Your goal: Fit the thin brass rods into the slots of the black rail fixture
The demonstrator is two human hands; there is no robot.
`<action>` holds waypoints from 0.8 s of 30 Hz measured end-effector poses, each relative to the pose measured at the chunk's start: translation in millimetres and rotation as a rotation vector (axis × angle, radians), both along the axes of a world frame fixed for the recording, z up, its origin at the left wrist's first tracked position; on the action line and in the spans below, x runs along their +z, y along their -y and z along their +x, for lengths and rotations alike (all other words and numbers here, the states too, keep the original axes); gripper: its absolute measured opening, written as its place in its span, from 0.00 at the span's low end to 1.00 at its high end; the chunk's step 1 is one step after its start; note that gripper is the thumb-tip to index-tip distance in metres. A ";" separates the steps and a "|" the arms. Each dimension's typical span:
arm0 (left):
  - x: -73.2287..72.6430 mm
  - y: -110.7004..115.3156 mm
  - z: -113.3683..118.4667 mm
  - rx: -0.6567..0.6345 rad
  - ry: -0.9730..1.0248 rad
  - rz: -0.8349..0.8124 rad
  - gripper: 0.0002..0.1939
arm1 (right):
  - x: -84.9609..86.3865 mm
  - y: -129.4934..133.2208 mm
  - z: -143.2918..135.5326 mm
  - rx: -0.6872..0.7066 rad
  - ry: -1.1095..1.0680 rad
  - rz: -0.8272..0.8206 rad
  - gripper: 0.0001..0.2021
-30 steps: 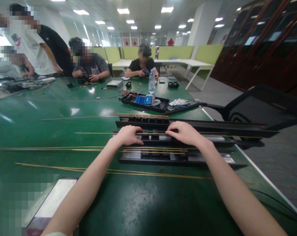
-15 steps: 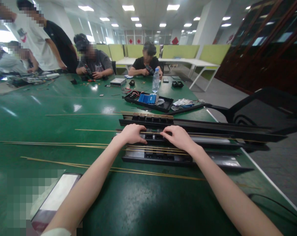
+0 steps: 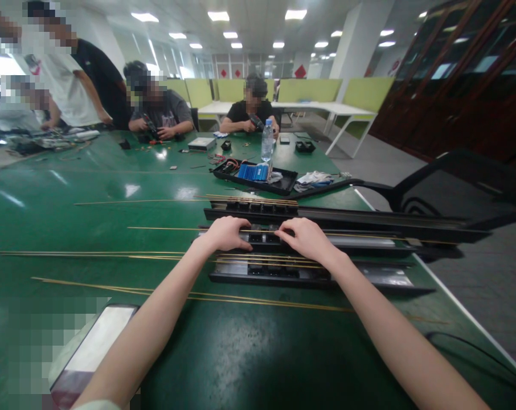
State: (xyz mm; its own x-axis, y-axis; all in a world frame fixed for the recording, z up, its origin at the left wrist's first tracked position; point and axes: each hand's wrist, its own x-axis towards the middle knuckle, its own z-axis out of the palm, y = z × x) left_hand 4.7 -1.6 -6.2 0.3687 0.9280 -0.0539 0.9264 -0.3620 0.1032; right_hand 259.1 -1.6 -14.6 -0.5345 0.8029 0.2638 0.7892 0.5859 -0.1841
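Observation:
Across the middle black metal channel, my left hand has its thumb and fingers on either side, gripping it beside the small black blocks inside. My right hand is closed, fingertips pinched over the same channel on a thin golden rod. That rod runs lengthwise along the channel and sticks out to the left. The exact fingertip contact is too small to make out. Nearer me lies another channel with black blocks and several golden rods over it.
Behind lies a longer black channel with rods. Loose golden rods and a phone-like device lie nearer me. Farther back are a black tray with a blue part, a water bottle, cloth gloves and people working. A chair stands right.
The whole view has shifted slightly left. Both hands keep nearly the same pose at the middle channel, and the rods and channels lie as before.

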 end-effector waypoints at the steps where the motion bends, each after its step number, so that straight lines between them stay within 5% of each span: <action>1: 0.0 0.1 -0.1 -0.004 0.003 0.002 0.39 | 0.3 0.2 -0.1 0.000 0.012 0.006 0.17; 24: -4.0 -1.8 -1.4 -0.005 0.006 0.006 0.40 | -2.4 -0.4 0.7 0.025 0.092 0.074 0.20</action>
State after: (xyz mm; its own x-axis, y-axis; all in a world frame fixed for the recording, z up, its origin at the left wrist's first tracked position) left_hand 3.3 0.3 -10.2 0.3737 0.9264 -0.0462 0.9239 -0.3673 0.1070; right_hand 259.8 -1.2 -17.0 -0.5789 0.7692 0.2707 0.7856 0.6150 -0.0676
